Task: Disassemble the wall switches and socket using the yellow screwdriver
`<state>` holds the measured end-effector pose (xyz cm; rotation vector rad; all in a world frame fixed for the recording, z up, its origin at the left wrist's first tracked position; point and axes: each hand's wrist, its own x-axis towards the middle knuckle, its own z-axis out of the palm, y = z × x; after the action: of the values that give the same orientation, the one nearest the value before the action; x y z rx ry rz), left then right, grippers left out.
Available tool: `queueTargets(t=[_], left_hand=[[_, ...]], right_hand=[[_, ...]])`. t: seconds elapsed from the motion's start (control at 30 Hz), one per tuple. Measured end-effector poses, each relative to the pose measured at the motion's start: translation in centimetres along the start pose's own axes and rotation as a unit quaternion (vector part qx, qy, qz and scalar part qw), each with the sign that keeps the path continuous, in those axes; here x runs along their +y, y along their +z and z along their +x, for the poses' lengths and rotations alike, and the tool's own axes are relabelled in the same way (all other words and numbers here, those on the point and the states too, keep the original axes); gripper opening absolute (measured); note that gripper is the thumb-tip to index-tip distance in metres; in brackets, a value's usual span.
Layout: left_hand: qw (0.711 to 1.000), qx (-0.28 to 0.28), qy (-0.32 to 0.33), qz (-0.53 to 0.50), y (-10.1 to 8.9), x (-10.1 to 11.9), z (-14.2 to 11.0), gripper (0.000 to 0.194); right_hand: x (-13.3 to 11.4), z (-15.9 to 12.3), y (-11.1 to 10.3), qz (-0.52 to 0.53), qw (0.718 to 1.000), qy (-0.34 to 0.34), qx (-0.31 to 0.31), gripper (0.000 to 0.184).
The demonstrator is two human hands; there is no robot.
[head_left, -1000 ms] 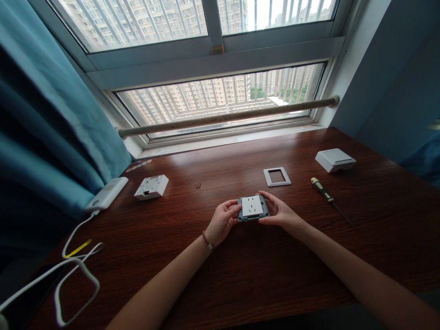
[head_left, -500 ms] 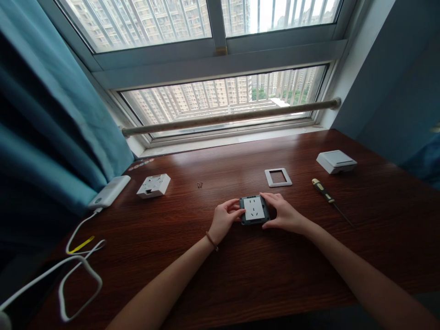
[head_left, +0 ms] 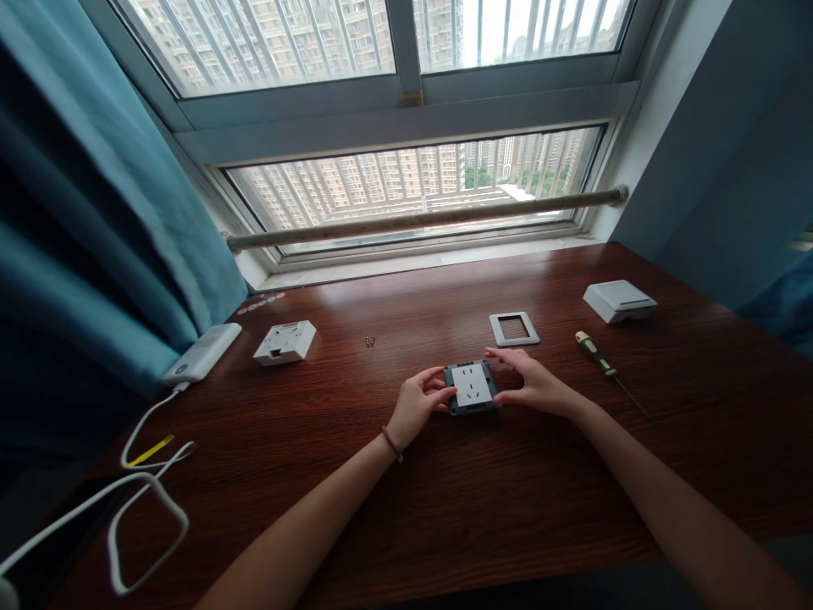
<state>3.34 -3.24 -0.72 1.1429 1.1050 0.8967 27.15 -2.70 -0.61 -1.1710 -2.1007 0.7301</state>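
A wall socket [head_left: 472, 386] with a white face and dark grey surround is in front of me, above the tabletop or on it; I cannot tell which. My left hand [head_left: 416, 405] grips its left edge, thumb on the front and fingers behind. At the right edge, my right hand [head_left: 530, 383] has its thumb and fingers spread apart, the thumb close to the lower right corner. Just beyond that hand lies a white square cover frame [head_left: 532, 329]. Two small screws [head_left: 369, 342] rest on the table, left of the frame.
On the right are a screwdriver [head_left: 595, 354] and a white box-like fitting [head_left: 620, 302]. To the left sit a white mounting box [head_left: 285, 342] and a white power bank [head_left: 201, 354] with a looping cable [head_left: 173, 500]. A window with a metal rail [head_left: 425, 221] borders the wooden table's far side.
My right hand has loosened from the socket's right side and shifted up and slightly right, its fingers spreading. My left hand keeps hold of the socket.
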Motion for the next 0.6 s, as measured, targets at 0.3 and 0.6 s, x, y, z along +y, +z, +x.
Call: queueTargets(t=[0.3, 0.6], left_hand=[[0.993, 0.040, 0.066, 0.086, -0.4, -0.2, 0.0, 0.038], [0.938, 0.120, 0.240, 0.218, 0.0, 0.7, -1.0, 0.027]], right_hand=[[4.1, 0.6, -1.3, -0.110, 0.977, 0.036, 0.178, 0.027], [3.5, 0.8, -1.1, -0.094, 0.977, 0.031, 0.190, 0.010]])
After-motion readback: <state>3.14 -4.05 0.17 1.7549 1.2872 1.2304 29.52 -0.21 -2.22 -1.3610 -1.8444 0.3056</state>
